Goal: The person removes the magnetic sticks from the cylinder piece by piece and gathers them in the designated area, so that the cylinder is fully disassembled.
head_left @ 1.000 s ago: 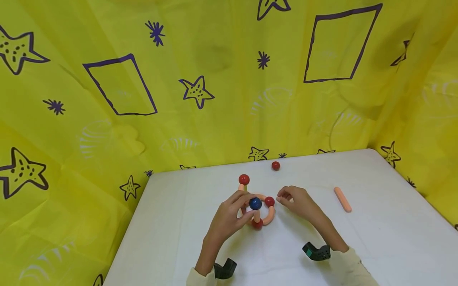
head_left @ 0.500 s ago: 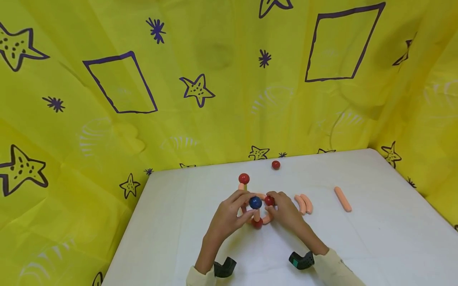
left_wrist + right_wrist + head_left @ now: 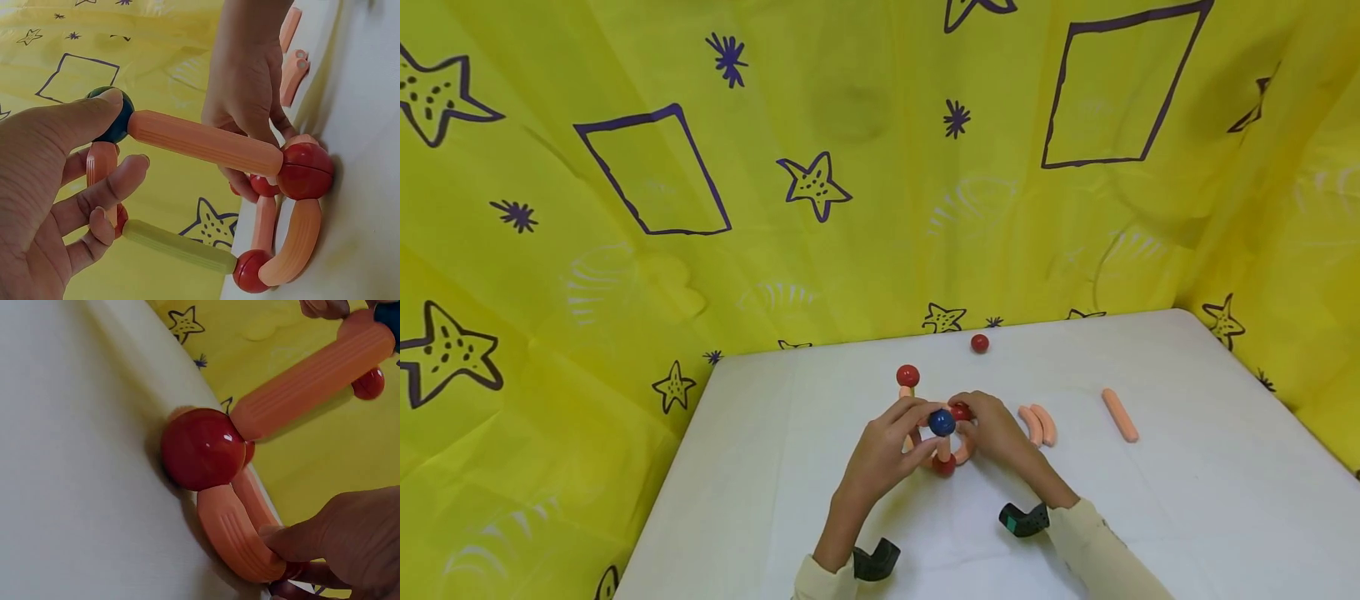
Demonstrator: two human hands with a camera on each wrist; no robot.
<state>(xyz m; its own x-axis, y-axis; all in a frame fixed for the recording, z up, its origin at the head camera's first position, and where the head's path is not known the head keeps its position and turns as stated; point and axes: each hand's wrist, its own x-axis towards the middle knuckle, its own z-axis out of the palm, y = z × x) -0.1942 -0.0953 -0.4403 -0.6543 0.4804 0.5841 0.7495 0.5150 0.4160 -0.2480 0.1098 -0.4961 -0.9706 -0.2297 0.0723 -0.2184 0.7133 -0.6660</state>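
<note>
A frame of magnetic balls and rods stands on the table between the hands. My left hand [image 3: 880, 450] pinches its raised blue ball [image 3: 942, 422], thumb on one side in the left wrist view. A straight peach rod [image 3: 206, 142] runs from this ball down to a red ball [image 3: 305, 170]. A green rod [image 3: 178, 247] rises beside it, and another red ball [image 3: 907, 376] tops the far side. Curved peach rods [image 3: 297, 244] form the base ring. My right hand [image 3: 996, 429] grips the ring's right red ball [image 3: 960, 412], with the thumb by a curved rod in the right wrist view.
Two curved peach rods [image 3: 1037, 425] lie just right of the right hand. Farther right is a straight peach rod [image 3: 1120, 415]. A loose red ball [image 3: 980, 343] sits near the white table's [image 3: 760, 467] back edge, before a yellow curtain [image 3: 865, 275].
My right hand has moved left onto the red ball and now grips it, uncovering the two curved rods. The frame has shifted slightly; my left hand still pinches the blue ball.
</note>
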